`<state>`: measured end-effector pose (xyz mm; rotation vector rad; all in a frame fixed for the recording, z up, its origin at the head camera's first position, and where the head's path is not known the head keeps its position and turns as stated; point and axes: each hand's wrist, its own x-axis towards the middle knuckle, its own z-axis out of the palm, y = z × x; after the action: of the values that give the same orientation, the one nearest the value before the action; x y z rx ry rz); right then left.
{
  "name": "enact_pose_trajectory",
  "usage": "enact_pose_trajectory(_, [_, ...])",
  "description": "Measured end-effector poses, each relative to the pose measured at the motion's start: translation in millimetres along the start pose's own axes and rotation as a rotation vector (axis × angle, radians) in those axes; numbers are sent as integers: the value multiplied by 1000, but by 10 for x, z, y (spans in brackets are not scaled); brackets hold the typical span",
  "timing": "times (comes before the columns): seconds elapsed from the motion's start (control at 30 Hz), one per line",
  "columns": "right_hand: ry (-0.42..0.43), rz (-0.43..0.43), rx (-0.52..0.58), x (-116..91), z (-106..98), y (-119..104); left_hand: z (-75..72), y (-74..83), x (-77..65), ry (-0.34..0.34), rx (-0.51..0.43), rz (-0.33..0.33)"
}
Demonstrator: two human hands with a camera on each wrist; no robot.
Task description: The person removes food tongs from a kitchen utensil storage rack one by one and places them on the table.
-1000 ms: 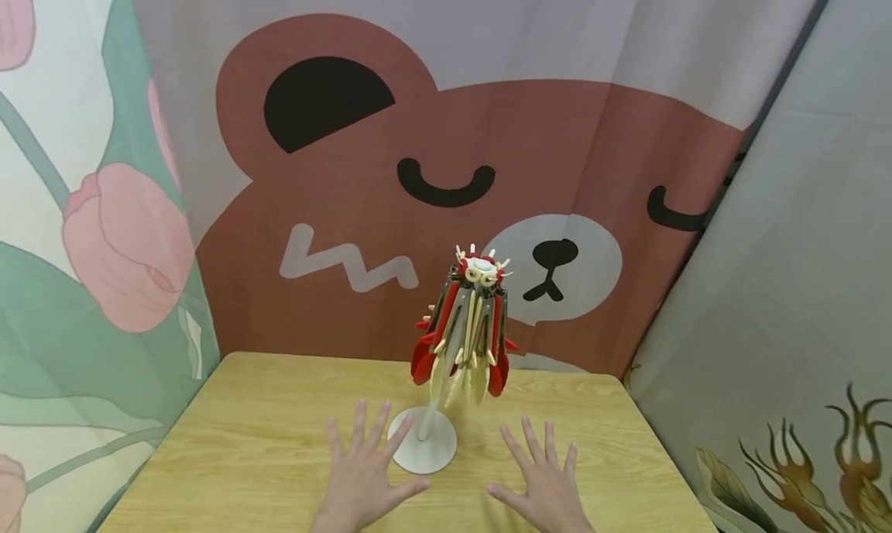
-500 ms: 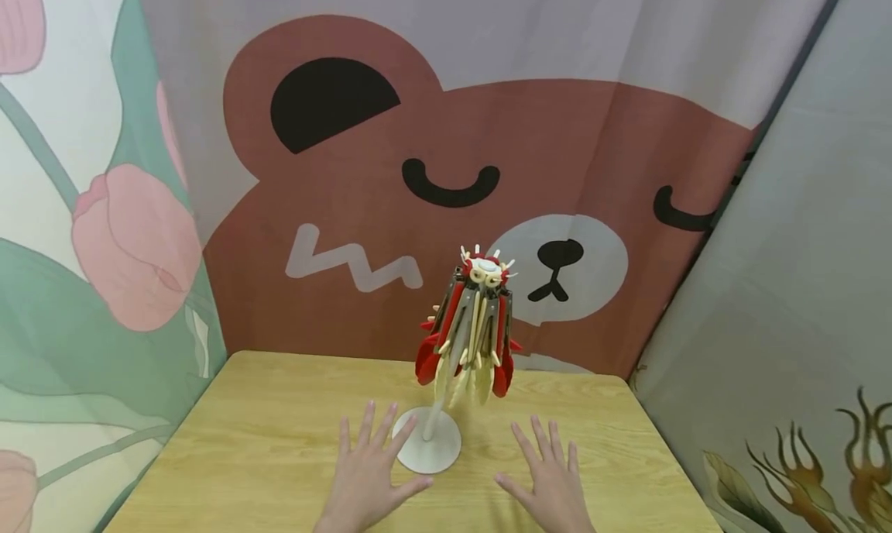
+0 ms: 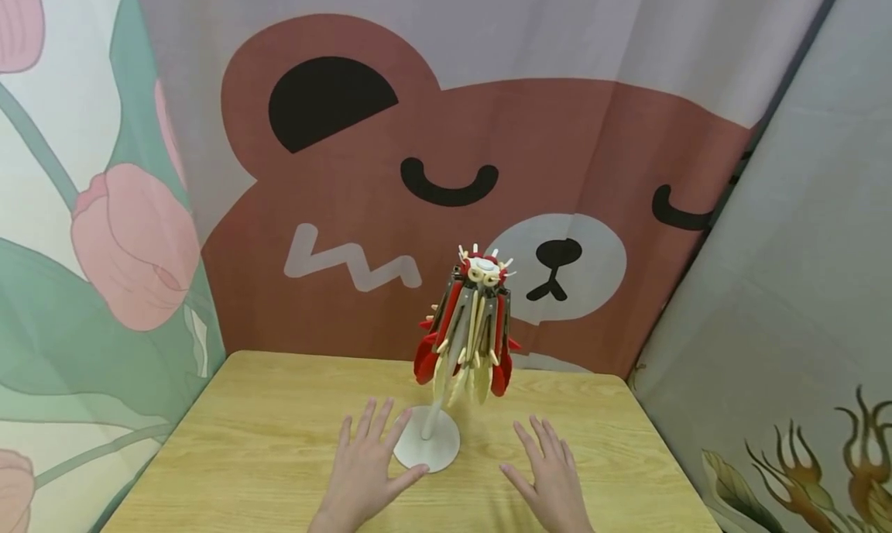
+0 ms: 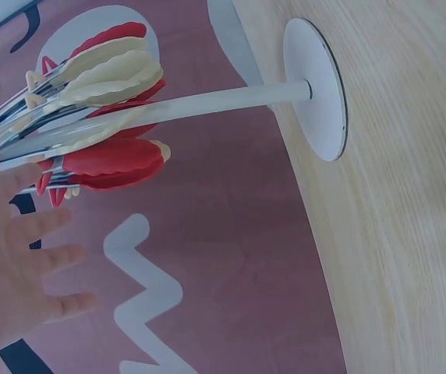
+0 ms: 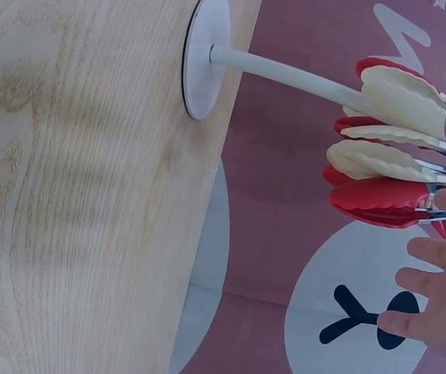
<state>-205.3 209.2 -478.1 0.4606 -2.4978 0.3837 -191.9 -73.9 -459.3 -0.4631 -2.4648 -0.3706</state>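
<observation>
A white stand (image 3: 449, 438) with a round base rises from the table and leans a little to the right. Around its hooked top (image 3: 484, 268) hang several kitchen tongs with metal arms. Some have red tips (image 3: 426, 362), others cream tips (image 4: 122, 76). My left hand (image 3: 361, 467) hovers left of the base, fingers straight and spread, holding nothing. To the right of the stand, my right hand (image 3: 554, 483) is likewise extended with nothing in it. In both wrist views the tongs appear beyond the fingers, and no contact can be made out.
The light wooden table (image 3: 265, 424) reaches back to a curtain (image 3: 348, 208) printed with a brown bear. A tulip-patterned curtain (image 3: 132, 246) hangs on the left, a grey one (image 3: 787, 285) on the right.
The head view has shifted slightly. My right hand's fingers have drawn closer together, and both hands have turned a little. The stand and tongs stay put.
</observation>
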Motion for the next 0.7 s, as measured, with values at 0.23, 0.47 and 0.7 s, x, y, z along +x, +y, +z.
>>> enact_pose_trajectory(0.23, [23,-12,-8,-10,0,8,5,-25,48,34,-10,30])
enact_pose_trajectory(0.47, [47,-17,-11,-14,-1,5,11,-36,115,110,-73,96])
enact_pose_trajectory(0.7, [82,-32,4,-26,13,13,21,-21,155,146,-97,116])
